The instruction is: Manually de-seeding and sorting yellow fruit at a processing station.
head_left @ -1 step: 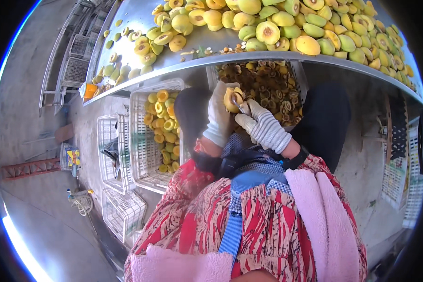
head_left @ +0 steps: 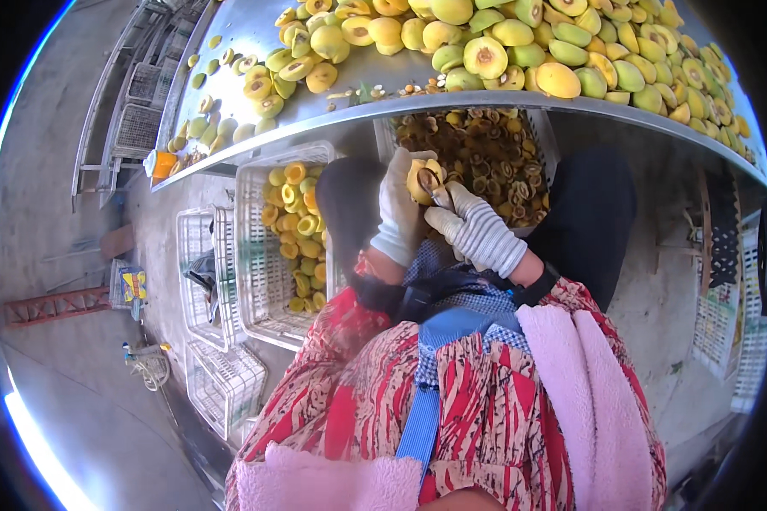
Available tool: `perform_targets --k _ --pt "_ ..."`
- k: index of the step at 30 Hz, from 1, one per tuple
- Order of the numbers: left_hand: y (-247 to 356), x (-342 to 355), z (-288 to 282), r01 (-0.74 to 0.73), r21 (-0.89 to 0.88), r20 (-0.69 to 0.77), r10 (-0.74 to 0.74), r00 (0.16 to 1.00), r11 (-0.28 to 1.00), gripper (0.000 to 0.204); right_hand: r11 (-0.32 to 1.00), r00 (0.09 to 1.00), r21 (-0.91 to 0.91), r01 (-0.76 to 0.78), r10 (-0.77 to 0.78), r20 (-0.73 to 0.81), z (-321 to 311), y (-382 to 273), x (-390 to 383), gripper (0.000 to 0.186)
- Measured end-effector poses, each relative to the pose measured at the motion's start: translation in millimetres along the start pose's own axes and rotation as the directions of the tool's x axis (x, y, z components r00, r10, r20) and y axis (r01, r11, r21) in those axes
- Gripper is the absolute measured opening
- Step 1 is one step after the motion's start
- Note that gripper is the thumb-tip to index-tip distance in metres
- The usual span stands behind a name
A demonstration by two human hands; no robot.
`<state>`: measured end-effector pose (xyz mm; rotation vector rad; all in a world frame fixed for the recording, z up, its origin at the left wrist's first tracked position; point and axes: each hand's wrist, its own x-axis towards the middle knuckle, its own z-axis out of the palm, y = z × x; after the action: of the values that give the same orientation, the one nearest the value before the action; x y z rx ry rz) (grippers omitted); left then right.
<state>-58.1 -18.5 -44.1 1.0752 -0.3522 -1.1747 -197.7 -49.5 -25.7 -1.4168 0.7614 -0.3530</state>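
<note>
My left hand (head_left: pixel 397 206), in a whitish knit glove, is closed around a yellow peach half (head_left: pixel 415 182), its cut side showing. My right hand (head_left: pixel 479 232), gloved alike, grips a small metal pitting tool (head_left: pixel 441 195). The tool's tip is at the brown pit (head_left: pixel 429 178) in the middle of the peach; its handle is mostly hidden by my fingers. Both hands are above my lap, just short of a crate (head_left: pixel 547 140) full of brown pits and scraps.
A metal table (head_left: pixel 349 106) with heaped peach halves (head_left: pixel 558 81) runs across in front. To my left stands a white crate (head_left: pixel 273 322) holding pitted halves (head_left: pixel 302 226). Further left are two more crates (head_left: pixel 203 319) (head_left: pixel 222 383). An orange-and-white container (head_left: pixel 159 164) is by the table's left corner.
The tool and the pit have shifted slightly in the peach half, and the pit's dark outline shows more plainly. Both hands stay in nearly the same place.
</note>
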Motion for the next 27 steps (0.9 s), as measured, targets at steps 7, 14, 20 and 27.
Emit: perform_targets --k 7,14,20,27 --pt "-8.5 -6.9 13.1 -0.062 -0.073 -0.077 0.057 0.995 0.995 0.045 0.983 0.982 -0.078 0.168 -0.174 -0.075 7.8 20.0 7.6 0.035" --pt "-13.3 -0.6 11.8 -0.175 0.057 -0.184 0.183 0.966 0.983 0.040 0.982 0.998 -0.185 0.026 -0.016 0.054 2.5 10.8 19.4 0.036" --pt "-1.8 -1.5 6.2 0.059 -0.099 -0.110 -0.070 0.992 0.993 0.041 0.979 0.986 -0.129 0.157 -0.148 0.072 1.0 22.0 21.4 0.040" --pt "10.6 17.0 -0.3 0.302 0.069 0.110 -0.308 0.945 0.951 0.054 0.911 0.862 -0.196 -0.363 0.408 0.302 -29.4 2.4 16.9 0.033"
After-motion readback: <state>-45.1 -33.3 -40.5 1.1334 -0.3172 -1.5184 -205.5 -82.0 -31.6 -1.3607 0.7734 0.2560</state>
